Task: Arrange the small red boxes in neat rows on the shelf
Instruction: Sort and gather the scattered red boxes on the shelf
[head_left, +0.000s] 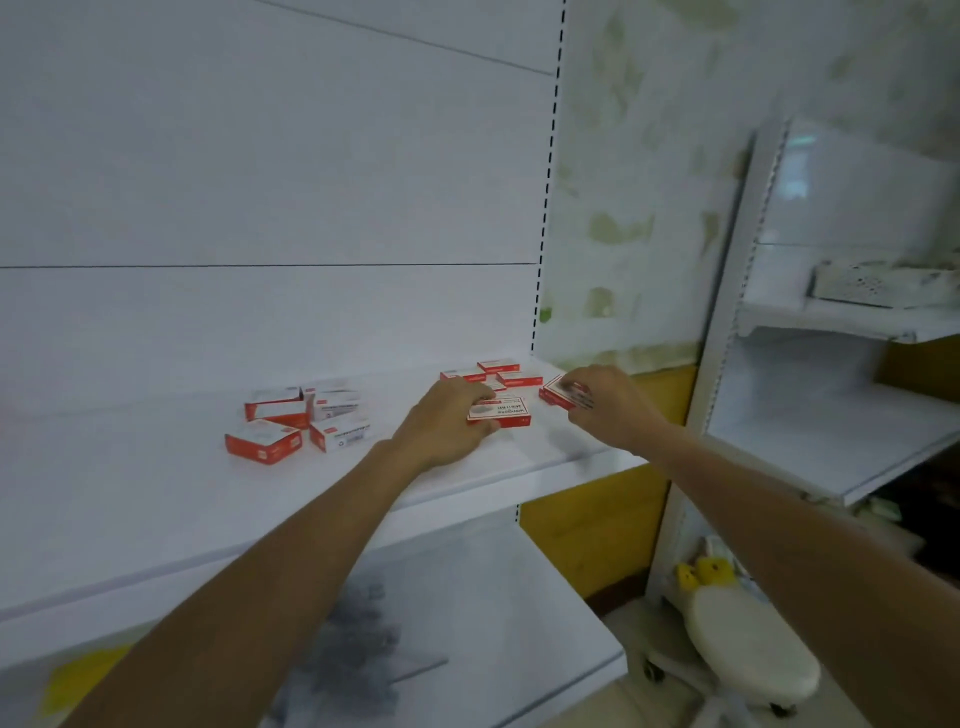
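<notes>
Head view: left hand fingers grasp a red box lying flat near the right end of the white shelf. Right hand fingers pinch a second box just right of it, angled. Far boxes sit behind them, and a jumbled pile lies well left.

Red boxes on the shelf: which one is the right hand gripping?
The angled box nearest the right end of the shelf, pinched by the right hand. The left hand holds a flat box beside it.
</notes>
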